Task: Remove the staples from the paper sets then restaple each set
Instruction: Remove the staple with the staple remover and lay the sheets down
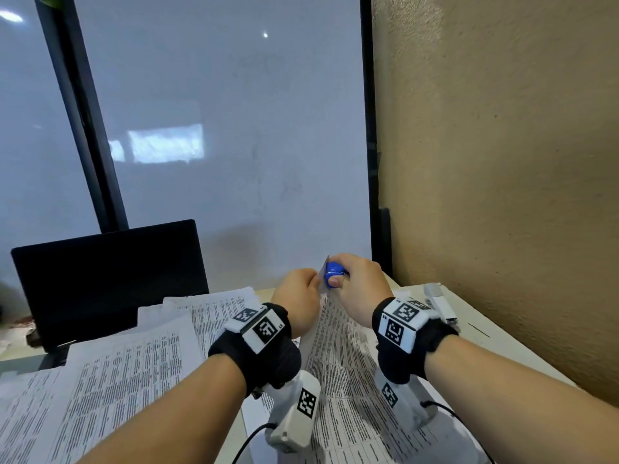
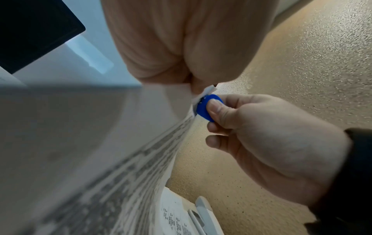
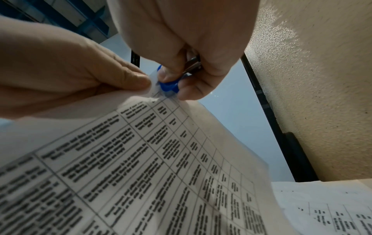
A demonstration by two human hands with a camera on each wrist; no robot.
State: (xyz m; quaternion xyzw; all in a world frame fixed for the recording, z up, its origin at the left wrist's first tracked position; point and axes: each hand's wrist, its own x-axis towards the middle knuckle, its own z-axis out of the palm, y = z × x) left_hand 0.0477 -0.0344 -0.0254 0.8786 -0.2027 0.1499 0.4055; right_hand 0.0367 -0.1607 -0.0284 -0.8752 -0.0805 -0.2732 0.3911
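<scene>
Beige wall (image 1: 502, 162) on the right, printed sheets (image 1: 117, 380) all over the surface. Left hand (image 1: 296, 298) pinches the top corner of a paper set (image 3: 161, 159), lifted up off the surface. Right hand (image 1: 360, 288) squeezes a blue staple remover (image 2: 206, 108) right at that corner. White stapler (image 1: 440, 301) sits near the wall

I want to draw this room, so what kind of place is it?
Probably an office desk. Stacks of white printed paper sheets cover the pale desk top, a black flat screen stands at the back, and a white stapler lies by the tan wall.
</scene>
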